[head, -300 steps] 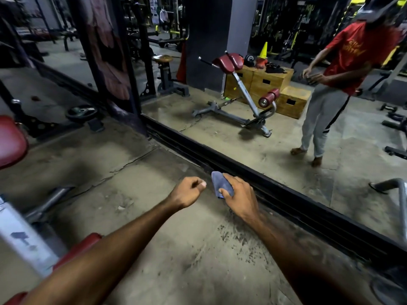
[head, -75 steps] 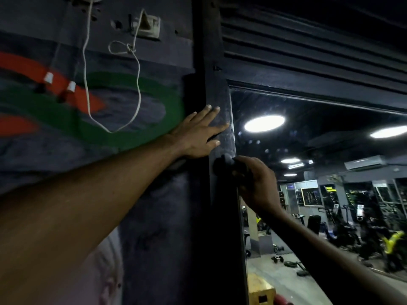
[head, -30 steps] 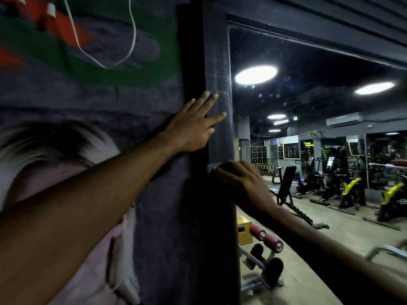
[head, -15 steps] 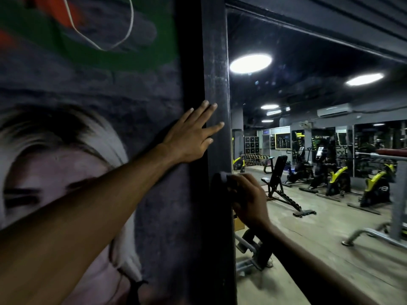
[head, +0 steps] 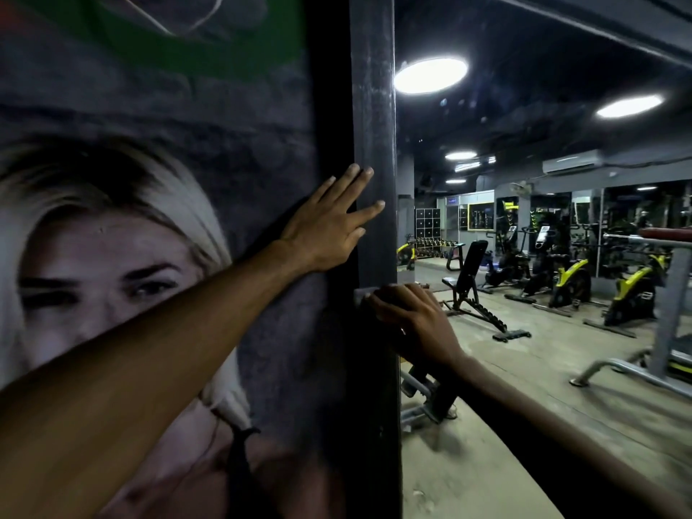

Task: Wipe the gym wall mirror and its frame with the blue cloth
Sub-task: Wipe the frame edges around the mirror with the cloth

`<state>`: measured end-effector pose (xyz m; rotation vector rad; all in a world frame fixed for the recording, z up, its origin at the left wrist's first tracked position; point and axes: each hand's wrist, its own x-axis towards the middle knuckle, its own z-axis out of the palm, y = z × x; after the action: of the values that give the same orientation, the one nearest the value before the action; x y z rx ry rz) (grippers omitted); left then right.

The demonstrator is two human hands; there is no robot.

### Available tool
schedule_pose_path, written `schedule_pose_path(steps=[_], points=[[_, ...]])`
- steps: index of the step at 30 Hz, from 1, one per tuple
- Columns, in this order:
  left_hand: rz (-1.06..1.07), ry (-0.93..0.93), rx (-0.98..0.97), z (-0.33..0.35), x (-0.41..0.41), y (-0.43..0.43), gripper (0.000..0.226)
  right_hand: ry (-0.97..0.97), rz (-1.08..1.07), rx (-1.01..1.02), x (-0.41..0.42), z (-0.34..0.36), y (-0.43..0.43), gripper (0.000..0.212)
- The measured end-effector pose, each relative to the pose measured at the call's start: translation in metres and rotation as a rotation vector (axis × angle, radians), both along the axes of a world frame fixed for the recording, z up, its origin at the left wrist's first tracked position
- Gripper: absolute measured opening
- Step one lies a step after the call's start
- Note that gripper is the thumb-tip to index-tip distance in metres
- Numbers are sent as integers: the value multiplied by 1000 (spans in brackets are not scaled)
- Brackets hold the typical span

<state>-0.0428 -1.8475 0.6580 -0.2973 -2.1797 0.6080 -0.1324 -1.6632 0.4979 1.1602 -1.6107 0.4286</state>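
Observation:
The wall mirror (head: 543,136) fills the right half of the view, bordered on its left by a dark vertical frame post (head: 372,118). My right hand (head: 415,324) presses the blue cloth (head: 360,295) against that post at mid-height; only a small grey-blue edge of the cloth shows beside my fingertips. My left hand (head: 329,226) lies flat, fingers spread, across the wall poster and the post's left edge, a little above the right hand.
A large printed poster (head: 149,189) covers the wall left of the post. The mirror reflects ceiling lights, a black bench (head: 470,286), yellow exercise bikes (head: 569,279) and a grey machine frame (head: 670,312).
My right hand and the cloth have slid down the frame post over the last seconds, and the view has dropped with them. My left hand stays flat on the wall.

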Motion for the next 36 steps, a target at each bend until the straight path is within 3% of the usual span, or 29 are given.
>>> schedule_pose_path(steps=[4, 8, 10, 17, 23, 26, 32, 34, 36], points=[[31, -17, 0, -10, -1, 3, 60, 77, 17, 52, -2, -15, 13, 29], [53, -24, -18, -18, -1, 5, 62, -159, 110, -358, -12, 7, 5, 33], [68, -19, -22, -24, -1, 5, 62, -312, 179, -439, -18, -2, -4, 44], [100, -15, -6, -54, -2, 8, 62, -411, 212, -260, -8, -107, 7, 47], [119, 1, 11, -64, 0, 14, 63, -296, 136, -320, 2, -59, -1, 42], [145, 0, 15, -67, 2, 17, 64, -148, 21, -115, 4, -61, -8, 45], [153, -22, 6, -102, 1, 20, 67, 23, 80, 306, -11, -120, 20, 39], [158, -25, 9, -113, 1, 22, 68, -46, 108, 242, -6, -124, 25, 37], [156, -27, -2, -123, 1, 24, 69, -248, 175, -1, 1, -118, 23, 40]])
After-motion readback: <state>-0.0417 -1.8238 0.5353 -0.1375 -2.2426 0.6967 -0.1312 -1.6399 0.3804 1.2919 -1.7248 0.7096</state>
